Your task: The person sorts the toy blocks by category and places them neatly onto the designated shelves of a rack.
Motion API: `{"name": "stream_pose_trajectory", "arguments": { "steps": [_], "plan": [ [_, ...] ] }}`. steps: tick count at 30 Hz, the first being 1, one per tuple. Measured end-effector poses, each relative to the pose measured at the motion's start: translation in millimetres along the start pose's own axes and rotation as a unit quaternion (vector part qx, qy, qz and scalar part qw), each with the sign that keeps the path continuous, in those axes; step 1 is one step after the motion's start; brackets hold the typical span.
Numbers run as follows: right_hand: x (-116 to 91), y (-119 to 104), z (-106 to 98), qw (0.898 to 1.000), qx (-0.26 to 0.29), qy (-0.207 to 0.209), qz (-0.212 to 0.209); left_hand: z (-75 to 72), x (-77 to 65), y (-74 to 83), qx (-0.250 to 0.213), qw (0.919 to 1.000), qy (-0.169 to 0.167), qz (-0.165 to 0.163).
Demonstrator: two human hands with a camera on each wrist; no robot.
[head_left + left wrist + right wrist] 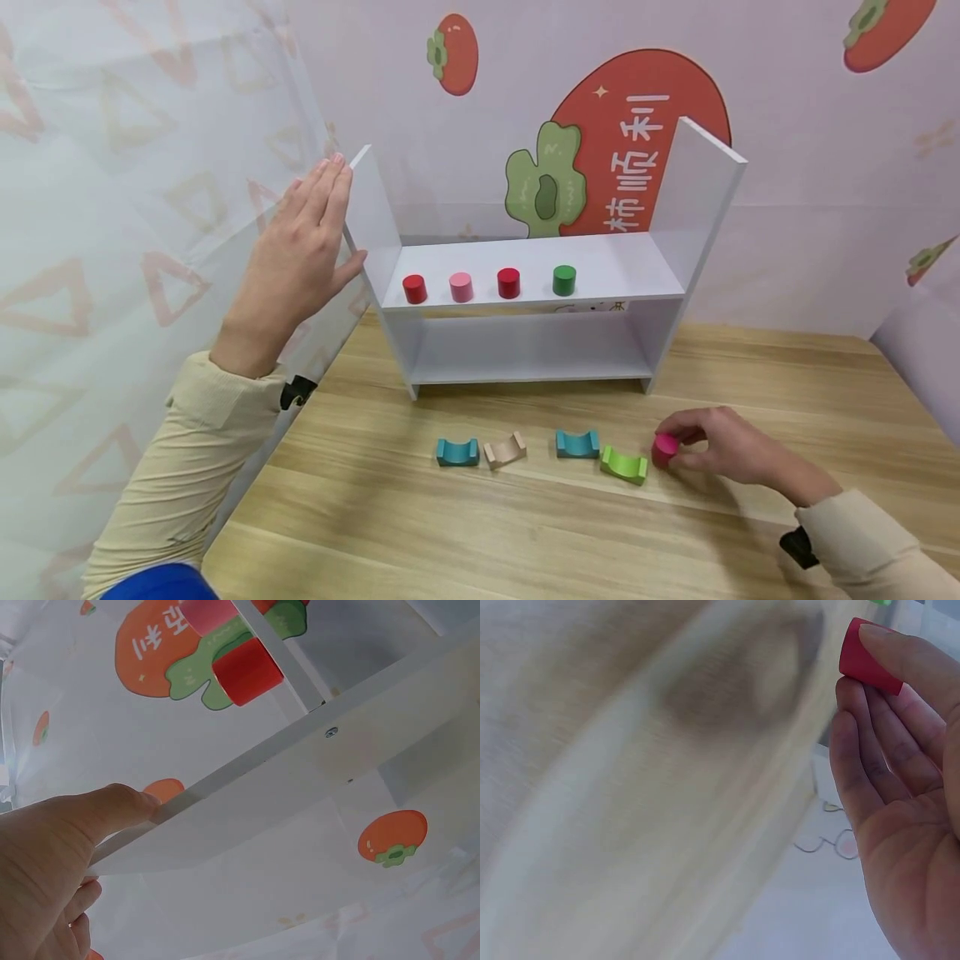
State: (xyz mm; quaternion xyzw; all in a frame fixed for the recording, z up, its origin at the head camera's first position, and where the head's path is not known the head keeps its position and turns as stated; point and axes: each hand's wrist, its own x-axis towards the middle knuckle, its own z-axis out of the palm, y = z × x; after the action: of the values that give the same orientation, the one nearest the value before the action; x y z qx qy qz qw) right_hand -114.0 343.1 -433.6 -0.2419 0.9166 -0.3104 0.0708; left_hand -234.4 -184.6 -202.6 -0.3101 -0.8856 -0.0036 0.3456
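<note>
My left hand (303, 250) lies flat against the outer left side panel of a small white shelf (525, 333), fingers straight; in the left wrist view the thumb (112, 806) touches the panel's edge. On the upper board stand a red cylinder (414, 288), a pink cylinder (461, 287), another red cylinder (508, 282) and a green cylinder (564, 280). My right hand (712, 450) pinches a magenta cylinder (664, 448) on the wooden table (525, 533), right of the row of blocks. The right wrist view shows the cylinder (866, 658) at my fingertips.
Arched blocks lie in a row in front of the shelf: a teal block (457, 452), a beige block (505, 450), another teal block (577, 443) and a green block (624, 464). A patterned wall stands behind and a translucent curtain at the left.
</note>
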Motion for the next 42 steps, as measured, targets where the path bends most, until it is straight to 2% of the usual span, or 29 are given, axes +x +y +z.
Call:
{"name": "stream_pose_trajectory", "arguments": {
  "steps": [6, 16, 22, 32, 42],
  "plan": [
    [12.0, -6.4, -19.1, 1.000, -0.023, -0.002, -0.012, 0.5, 1.6, -0.2, 0.001, 1.0000, 0.002, 0.002],
    [32.0, -36.7, -55.7, 0.999, -0.033, -0.022, 0.024, 2.1, 2.6, 0.4, -0.001, 1.0000, 0.004, 0.004],
    [39.6, -52.4, -75.6, 0.999, -0.034, -0.003, 0.014, 2.9, 3.4, 0.2, 0.000, 1.0000, 0.004, 0.006],
    [51.9, -77.2, -108.4, 0.997, -0.068, 0.043, -0.013, 1.7, 4.2, -0.1, 0.004, 0.9999, 0.007, 0.007],
    [70.7, -103.7, -137.1, 0.995, -0.082, 0.046, 0.015, 1.3, 1.4, -0.5, 0.003, 1.0000, -0.001, 0.001]
  ]
}}
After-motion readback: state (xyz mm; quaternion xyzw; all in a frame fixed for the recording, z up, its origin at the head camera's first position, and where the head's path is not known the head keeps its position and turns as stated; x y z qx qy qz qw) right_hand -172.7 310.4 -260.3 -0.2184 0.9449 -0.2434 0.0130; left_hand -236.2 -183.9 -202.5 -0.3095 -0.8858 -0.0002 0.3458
